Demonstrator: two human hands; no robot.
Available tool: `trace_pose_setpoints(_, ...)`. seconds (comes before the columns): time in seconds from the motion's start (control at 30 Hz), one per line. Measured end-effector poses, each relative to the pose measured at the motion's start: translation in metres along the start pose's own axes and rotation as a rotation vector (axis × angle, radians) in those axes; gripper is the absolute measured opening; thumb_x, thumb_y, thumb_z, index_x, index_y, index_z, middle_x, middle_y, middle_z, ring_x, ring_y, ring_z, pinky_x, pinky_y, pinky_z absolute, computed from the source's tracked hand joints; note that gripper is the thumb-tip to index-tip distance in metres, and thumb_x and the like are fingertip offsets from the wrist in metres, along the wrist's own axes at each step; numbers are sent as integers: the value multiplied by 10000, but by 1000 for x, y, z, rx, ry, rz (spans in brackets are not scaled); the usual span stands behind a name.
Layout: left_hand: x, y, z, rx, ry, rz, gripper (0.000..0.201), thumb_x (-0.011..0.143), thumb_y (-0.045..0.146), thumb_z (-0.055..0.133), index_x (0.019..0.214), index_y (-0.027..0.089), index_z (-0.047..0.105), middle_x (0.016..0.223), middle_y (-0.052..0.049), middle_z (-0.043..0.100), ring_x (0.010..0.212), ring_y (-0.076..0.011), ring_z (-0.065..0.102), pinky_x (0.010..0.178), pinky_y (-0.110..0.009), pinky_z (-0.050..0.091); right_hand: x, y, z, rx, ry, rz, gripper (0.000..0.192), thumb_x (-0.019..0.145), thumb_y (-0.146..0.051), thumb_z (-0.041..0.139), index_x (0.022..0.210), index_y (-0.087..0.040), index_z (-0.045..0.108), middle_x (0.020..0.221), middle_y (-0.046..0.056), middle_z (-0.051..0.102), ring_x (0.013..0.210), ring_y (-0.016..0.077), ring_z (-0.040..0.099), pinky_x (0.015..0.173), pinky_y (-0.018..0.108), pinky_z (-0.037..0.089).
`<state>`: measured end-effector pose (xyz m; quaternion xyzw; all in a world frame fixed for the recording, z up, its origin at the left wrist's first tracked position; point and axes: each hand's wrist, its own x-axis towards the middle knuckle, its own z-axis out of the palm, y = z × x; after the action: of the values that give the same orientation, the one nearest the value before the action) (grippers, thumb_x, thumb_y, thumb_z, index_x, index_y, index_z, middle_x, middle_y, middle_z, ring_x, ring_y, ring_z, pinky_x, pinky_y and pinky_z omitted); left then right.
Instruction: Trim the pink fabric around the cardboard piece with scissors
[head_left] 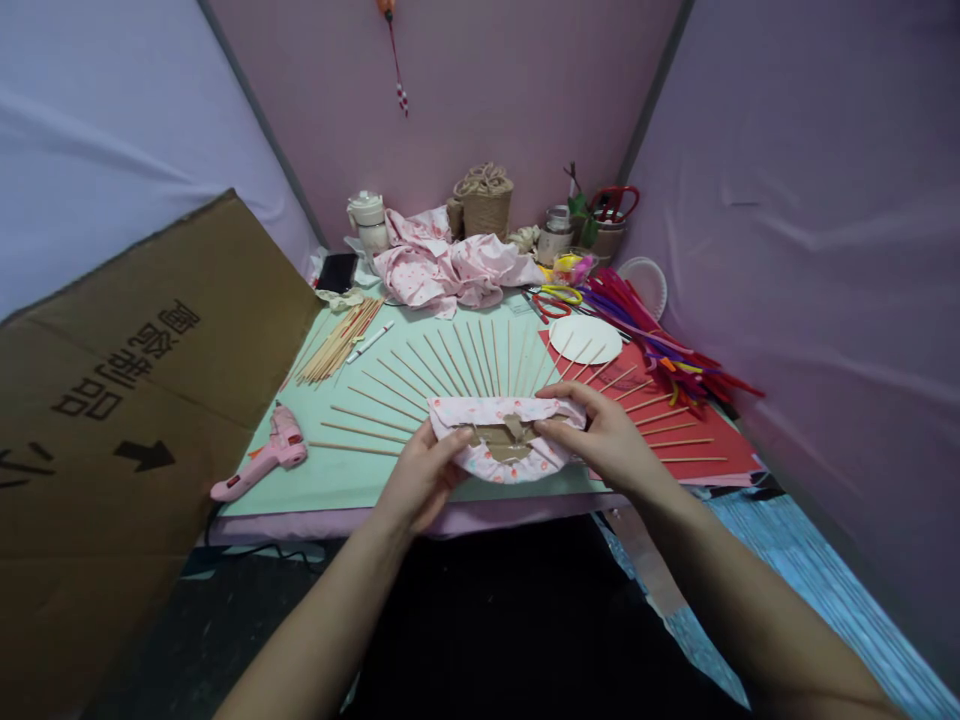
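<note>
Between my hands is a half-round cardboard piece (506, 470) wrapped in pink patterned fabric, its bare brown cardboard showing in the middle. My left hand (427, 470) grips its left end, thumb on top. My right hand (596, 435) holds the right end, thumb on the cardboard and fingers along the upper edge. Thin wooden sticks (442, 365) spread like a fan around the piece; their inner ends are hidden behind it, so I cannot tell whether they are joined to it. Beneath lies a pale green sheet (360, 485).
A pink glue gun (274, 455) lies at the left beside a large cardboard panel (210, 330). Loose sticks (341, 345) and a white pen (370, 342) are behind it. Crumpled pink fabric (442, 265), scissors (555, 300), a white oval (585, 340) and coloured pipe cleaners (652, 330) sit farther back.
</note>
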<state>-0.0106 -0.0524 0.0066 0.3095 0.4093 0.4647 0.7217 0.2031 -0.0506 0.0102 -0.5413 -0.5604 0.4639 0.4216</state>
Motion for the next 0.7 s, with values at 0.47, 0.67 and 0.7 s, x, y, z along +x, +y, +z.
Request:
trace_pose_setpoints(0.47,-37,-8,-16,-117,-47,-139,601,719,127,729,1303,115,592,1161,-164,715,1125,-337,648,999,-456,500,-20,-2,28,-432,134,-735,136,906,-210,585,936,-209,718,907,69,705,872,184,635,788,336,506)
trace_pose_setpoints(0.67,-38,-3,-25,-151,12,-104,664,712,148,744,1349,126,557,1164,-167,714,1131,-346,644,1018,-467,486,49,-4,-13,-588,34,-457,275,959,-361,482,1064,-215,690,1035,39,727,956,160,671,848,288,530)
trace_pose_setpoints(0.7,-38,-2,-27,-154,19,-103,666,711,153,748,1349,126,558,1159,-165,716,1130,-346,645,1020,-463,485,74,-4,-26,-647,115,-395,314,980,-345,432,1085,-190,685,1050,61,726,974,175,670,864,308,525)
